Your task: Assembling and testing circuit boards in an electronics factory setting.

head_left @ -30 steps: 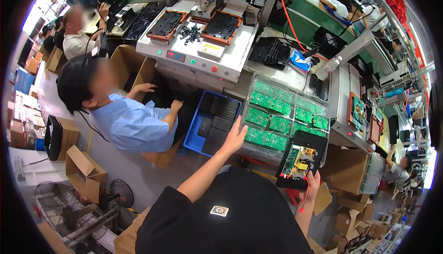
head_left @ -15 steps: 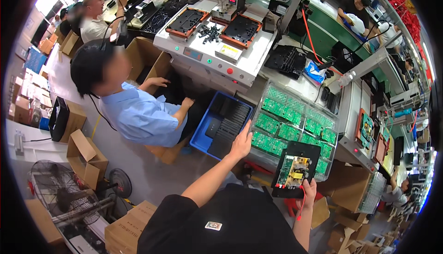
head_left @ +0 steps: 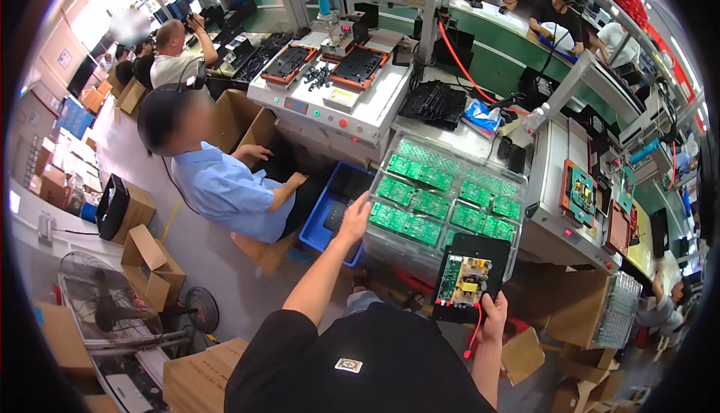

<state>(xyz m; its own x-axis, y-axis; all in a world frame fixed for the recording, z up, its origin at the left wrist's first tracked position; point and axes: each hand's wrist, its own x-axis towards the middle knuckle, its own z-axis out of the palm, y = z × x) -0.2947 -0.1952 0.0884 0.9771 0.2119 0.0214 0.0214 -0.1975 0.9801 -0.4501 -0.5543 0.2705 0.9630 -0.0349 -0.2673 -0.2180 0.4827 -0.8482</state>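
Note:
My right hand [head_left: 493, 315] grips the lower right edge of a flat black plastic housing [head_left: 486, 249]. A power supply circuit board [head_left: 469, 280] with a yellow transformer lies on the housing, facing up. From it a red wire [head_left: 475, 332] with a small connector hangs down past my fingers. My left hand [head_left: 355, 222] is closed on the left edge of a clear plastic tray [head_left: 448, 204]; its fingertips are partly hidden there. Several green circuit boards [head_left: 430, 204] sit in the tray's compartments, which lies on top of a clear stack.
A blue bin [head_left: 321, 218] with black parts stands left of the tray, near a seated person in a blue shirt [head_left: 221, 188]. A white machine [head_left: 330, 113] with two orange-framed fixtures is ahead. Another machine [head_left: 555, 203] stands right. Cardboard boxes [head_left: 574, 300] lie at the lower right.
My view has shifted, so the scene sits further left. The housing with its circuit board has moved slightly back from the tray, in my right hand. My left hand stays at the tray's edge.

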